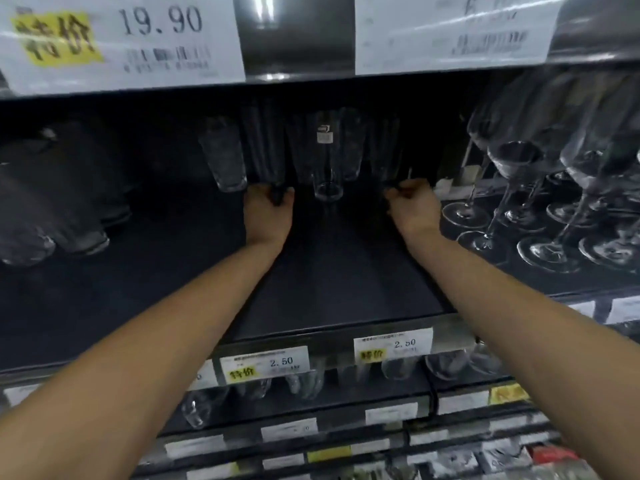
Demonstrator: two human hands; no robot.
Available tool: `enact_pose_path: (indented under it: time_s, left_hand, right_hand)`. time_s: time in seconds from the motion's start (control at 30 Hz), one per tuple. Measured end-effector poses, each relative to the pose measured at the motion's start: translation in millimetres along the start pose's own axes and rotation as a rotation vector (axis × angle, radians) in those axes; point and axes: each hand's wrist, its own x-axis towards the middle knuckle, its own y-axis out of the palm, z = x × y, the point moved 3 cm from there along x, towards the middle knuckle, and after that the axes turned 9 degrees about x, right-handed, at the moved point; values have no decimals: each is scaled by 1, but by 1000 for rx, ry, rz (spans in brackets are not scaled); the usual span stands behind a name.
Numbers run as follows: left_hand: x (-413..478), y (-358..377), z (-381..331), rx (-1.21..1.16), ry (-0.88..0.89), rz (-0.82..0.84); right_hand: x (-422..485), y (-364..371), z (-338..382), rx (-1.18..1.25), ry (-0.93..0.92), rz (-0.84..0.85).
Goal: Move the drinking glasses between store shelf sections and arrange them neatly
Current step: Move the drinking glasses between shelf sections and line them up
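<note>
Left hand [268, 216] fingers curl round the left tumbler [265, 147] base, right hand [414, 207] round the right tumbler [386, 147] — low grip. Probably steadier for sliding.

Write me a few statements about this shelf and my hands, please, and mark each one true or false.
1. The left hand grips the base of a dark glass. True.
2. The wine glasses stand left of both hands. False: they stand to the right of the right hand.
3. A clear glass with a label stands between the hands. True.
4. The upper left price tag reads 2.50. False: it reads 19.90; 2.50 is on the lower tags.
5. The right hand lies flat and open on the shelf. False: its fingers curl round the base of another dark glass.
</note>
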Motion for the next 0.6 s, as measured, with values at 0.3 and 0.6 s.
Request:
enact_pose_path:
  time_s: [0.3, 0.6]
  left_hand:
    - [45, 22, -1, -61, -51, -113]
    - [70, 37, 5, -8, -100, -173]
  right_hand:
    - [49, 22, 9, -162, -98, -107]
    - [69, 39, 7, -272, -78, -60]
